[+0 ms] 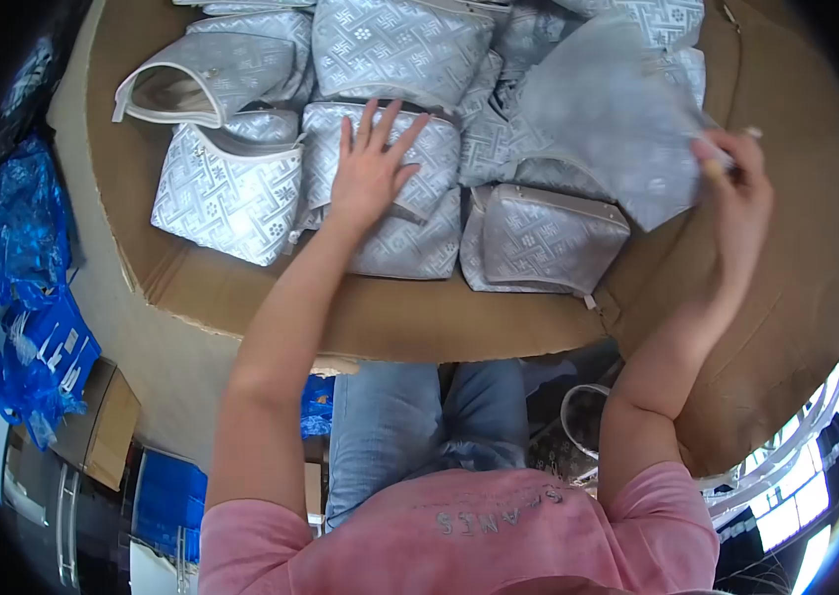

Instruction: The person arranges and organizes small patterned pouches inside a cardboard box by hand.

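Note:
My left hand (370, 174) lies with fingers spread on a silver patterned pouch (427, 164) in the middle of the pile. At the right, my right hand (736, 178) pinches the edge of a flat silver-grey pouch (603, 109), which is raised over other pouches and smeared by motion. Below it rests a greyer zipped pouch (553, 243). Left of my left hand is a shiny white-and-silver pouch (226, 198), and above that a pouch with a gaping mouth (241, 74). A large silver pouch (399, 50) lies just beyond my left fingertips.
The pouches lie on brown cardboard (419, 322) with a rough front edge, close to my lap. Blue plastic bags (28, 228) and a small cardboard box (107, 421) are at the left. A clear round-rimmed object (583, 416) stands below the edge, near my right elbow.

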A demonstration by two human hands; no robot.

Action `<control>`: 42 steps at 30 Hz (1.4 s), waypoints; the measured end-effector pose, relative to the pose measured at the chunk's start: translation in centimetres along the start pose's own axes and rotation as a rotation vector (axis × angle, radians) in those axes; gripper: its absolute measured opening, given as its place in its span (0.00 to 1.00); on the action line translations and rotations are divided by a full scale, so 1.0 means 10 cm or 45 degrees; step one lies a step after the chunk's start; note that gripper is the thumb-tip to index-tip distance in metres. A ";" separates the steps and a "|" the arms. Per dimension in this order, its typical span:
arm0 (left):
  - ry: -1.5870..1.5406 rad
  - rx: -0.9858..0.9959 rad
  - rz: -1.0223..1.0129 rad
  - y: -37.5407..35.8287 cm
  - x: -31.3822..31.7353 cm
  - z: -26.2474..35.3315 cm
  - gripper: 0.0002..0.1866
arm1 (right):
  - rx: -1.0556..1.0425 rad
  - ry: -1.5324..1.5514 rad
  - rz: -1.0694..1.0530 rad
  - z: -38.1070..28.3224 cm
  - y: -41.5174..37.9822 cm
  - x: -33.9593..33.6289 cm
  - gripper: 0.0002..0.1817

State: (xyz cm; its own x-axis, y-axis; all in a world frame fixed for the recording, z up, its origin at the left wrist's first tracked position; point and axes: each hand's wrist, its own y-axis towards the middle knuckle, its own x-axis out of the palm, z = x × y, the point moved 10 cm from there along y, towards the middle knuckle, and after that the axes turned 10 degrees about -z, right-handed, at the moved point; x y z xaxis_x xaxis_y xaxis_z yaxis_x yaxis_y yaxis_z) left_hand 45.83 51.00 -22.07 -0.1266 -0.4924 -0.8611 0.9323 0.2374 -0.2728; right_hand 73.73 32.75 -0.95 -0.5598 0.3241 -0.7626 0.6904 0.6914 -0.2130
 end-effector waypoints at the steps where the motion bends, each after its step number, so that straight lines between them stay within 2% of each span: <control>1: 0.011 0.039 0.004 0.02 -0.02 0.03 0.33 | -0.006 0.150 0.070 0.01 -0.05 -0.24 0.09; 6: -0.298 -0.023 0.161 0.13 -0.43 0.21 0.27 | -0.105 0.303 0.159 -0.14 -0.01 -0.67 0.09; 9: -0.715 -0.048 0.529 0.11 -0.91 0.24 0.16 | 0.026 0.170 -0.402 0.02 0.12 -0.30 0.08; 11: -0.656 -0.002 0.545 0.25 -0.98 0.27 0.14 | 0.154 0.005 -0.631 0.39 0.24 0.12 0.08; 13: -0.552 0.088 0.579 0.46 -0.98 0.34 0.11 | 0.454 -0.435 -0.925 1.27 0.30 0.79 0.10; 15: -0.660 0.204 0.243 0.86 -0.62 0.60 0.11 | 0.416 -0.746 -0.655 1.08 0.39 1.06 0.20; 16: -0.656 0.104 -0.051 1.09 -0.17 0.63 0.11 | 0.405 -0.749 -0.653 1.05 0.38 1.18 0.20; 17: -0.647 -0.003 -0.342 1.22 0.35 0.65 0.11 | 0.365 -0.655 -0.505 0.98 0.39 1.19 0.24; 19: -0.255 -0.051 -0.473 1.26 0.77 0.76 0.11 | 0.298 -0.460 -0.224 0.86 0.26 1.18 0.34; 20: -0.256 -0.057 -0.461 1.29 0.84 0.77 0.11 | 0.285 -0.463 -0.221 0.80 0.19 1.28 0.34; 23: 0.002 0.063 -0.481 1.38 0.96 0.91 0.08 | 0.534 -0.782 0.331 0.70 -0.22 1.02 0.43; 24: -0.001 0.062 -0.469 1.43 0.93 0.89 0.08 | 0.524 -0.786 0.338 0.75 -0.25 1.00 0.43; 27: -0.105 0.253 -0.744 1.36 0.83 0.85 0.22 | 0.908 -0.331 0.264 1.37 -0.50 0.95 0.45; 28: -0.100 0.257 -0.747 1.36 0.77 0.76 0.22 | 0.913 -0.326 0.267 1.42 -0.51 0.91 0.45; 30: -0.513 0.313 -0.865 1.33 0.74 0.59 0.25 | 0.791 -0.193 0.259 1.50 -0.48 0.88 0.45; 31: -0.973 0.120 -0.802 1.32 0.70 0.37 0.23 | 0.736 -0.127 0.256 1.54 -0.49 0.87 0.45; 32: -1.424 -0.088 -0.720 1.28 0.72 0.16 0.21 | 0.751 -0.122 0.263 1.57 -0.52 0.86 0.45; 34: -2.472 -0.220 -0.395 1.12 0.40 0.11 0.18 | 0.807 -0.258 0.234 1.54 -0.51 0.89 0.44; 35: -2.671 -0.271 -0.238 1.01 0.28 -0.01 0.19 | 0.833 -0.323 0.218 1.53 -0.50 0.90 0.44; 36: -2.862 -0.329 -0.073 0.86 0.17 -0.13 0.19 | 0.853 -0.310 0.219 1.58 -0.50 0.90 0.44; 38: -2.748 -0.377 0.178 0.60 -0.35 -0.29 0.24 | 0.668 -0.302 0.282 1.57 -0.42 0.84 0.42; 39: -2.926 -0.165 0.213 0.54 -0.57 -0.31 0.28 | 0.577 -0.300 0.314 1.52 -0.41 0.80 0.41; 40: -3.097 0.057 0.249 0.49 -0.80 -0.36 0.32 | 0.595 -0.293 0.317 1.38 -0.38 0.71 0.41; 42: -2.838 -0.183 0.271 0.34 -1.02 -0.63 0.36 | 0.257 0.018 0.457 0.89 -0.24 0.42 0.38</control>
State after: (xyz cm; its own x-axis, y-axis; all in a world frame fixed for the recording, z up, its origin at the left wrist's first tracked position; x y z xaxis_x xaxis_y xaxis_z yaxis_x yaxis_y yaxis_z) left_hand 48.21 62.11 -16.90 0.5033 -0.2965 0.8117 0.8401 0.3878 -0.3793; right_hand 73.84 26.69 -9.10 -0.2728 0.5315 -0.8019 0.9182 0.3927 -0.0520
